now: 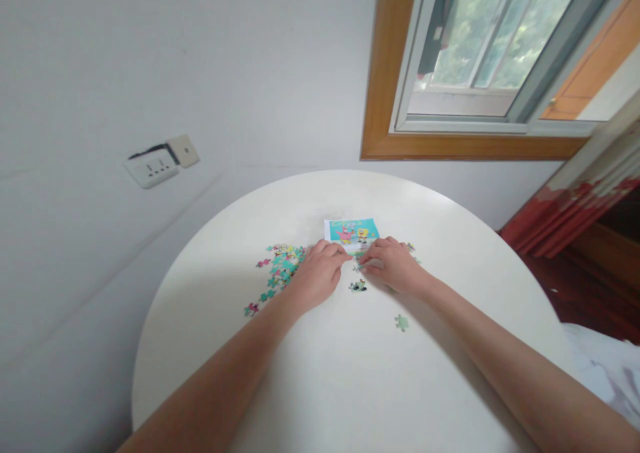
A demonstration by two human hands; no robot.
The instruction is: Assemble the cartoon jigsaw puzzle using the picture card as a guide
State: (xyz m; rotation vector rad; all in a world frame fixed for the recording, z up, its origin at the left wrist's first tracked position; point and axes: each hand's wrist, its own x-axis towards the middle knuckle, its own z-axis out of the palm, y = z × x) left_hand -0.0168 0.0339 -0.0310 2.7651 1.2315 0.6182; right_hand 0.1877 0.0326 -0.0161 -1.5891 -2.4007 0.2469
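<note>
On the round white table [320,386] my left hand [317,274] and my right hand [393,264] lie close together, fingertips nearly meeting over small jigsaw pieces [357,260]. Both hands have the fingers curled in a pinch, and what they grip is too small to make out. Just beyond the fingertips lies a small cartoon picture card [352,232]. A heap of teal, pink and yellow puzzle pieces [280,265] sits left of my left hand. A joined bit of puzzle [358,285] lies just below the fingertips.
A single green piece [401,322] lies apart nearer to me. A wall socket [153,168] is on the white wall at left. A wood-framed window [480,73] is at the upper right, with a red and cream curtain [580,193] beside it.
</note>
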